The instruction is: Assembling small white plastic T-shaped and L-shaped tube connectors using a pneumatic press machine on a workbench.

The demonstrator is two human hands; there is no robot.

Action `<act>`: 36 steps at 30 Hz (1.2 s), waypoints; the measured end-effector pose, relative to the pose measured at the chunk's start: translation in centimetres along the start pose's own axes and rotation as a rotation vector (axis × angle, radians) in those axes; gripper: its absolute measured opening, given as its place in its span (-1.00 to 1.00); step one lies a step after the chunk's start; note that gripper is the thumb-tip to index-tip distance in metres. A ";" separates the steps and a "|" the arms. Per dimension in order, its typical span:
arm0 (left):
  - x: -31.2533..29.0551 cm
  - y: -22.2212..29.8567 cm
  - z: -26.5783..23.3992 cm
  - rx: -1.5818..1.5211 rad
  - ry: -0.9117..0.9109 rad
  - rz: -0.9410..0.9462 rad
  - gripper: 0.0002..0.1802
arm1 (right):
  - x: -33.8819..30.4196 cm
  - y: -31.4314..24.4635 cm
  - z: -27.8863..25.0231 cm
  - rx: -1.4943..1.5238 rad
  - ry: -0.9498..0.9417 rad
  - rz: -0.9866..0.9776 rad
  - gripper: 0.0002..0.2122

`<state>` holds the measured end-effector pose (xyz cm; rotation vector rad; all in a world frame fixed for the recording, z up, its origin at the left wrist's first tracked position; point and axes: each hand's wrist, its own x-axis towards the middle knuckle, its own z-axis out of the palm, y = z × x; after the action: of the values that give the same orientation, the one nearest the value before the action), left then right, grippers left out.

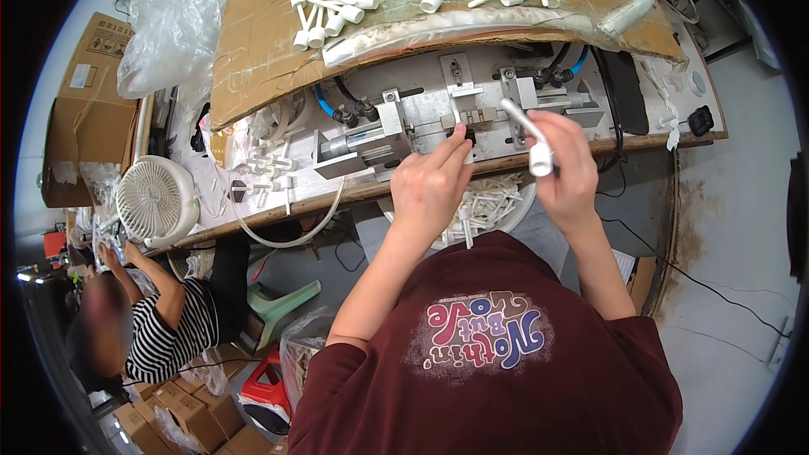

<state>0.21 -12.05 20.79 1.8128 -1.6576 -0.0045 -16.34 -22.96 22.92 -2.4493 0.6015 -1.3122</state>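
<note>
My right hand pinches a white plastic piece, a thin stem with a cup-shaped end, and holds it above the bench edge. Its cup faces toward me and the stem slants up to the left. My left hand reaches into the metal clamping fixture at the middle of the bench. Its fingers are together on another white piece, whose stem shows past the fingertips; the rest is hidden under them. Metal slide blocks stand left and right of the fixture.
A cardboard sheet above the fixture bears several white pieces. A tub of white pieces sits below the bench edge at my lap. Left are a white fan and a seated person in stripes. Black cables hang right.
</note>
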 end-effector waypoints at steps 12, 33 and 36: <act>-0.3 1.7 -1.6 -0.572 0.142 -0.167 -0.66 | -0.4 -1.2 1.6 0.074 -0.039 0.255 -0.86; 1.0 2.2 -3.1 -0.260 0.049 -0.035 -0.77 | 0.3 -1.8 -0.9 0.728 -0.033 0.785 -0.69; 2.1 5.5 -9.6 -0.725 0.331 0.095 -0.82 | 0.9 -2.8 -2.0 0.750 -0.008 0.829 -0.72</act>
<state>-0.12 -9.27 31.63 1.1148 -1.2744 -0.2223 -16.94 -21.14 25.88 -1.3597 0.8063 -0.9231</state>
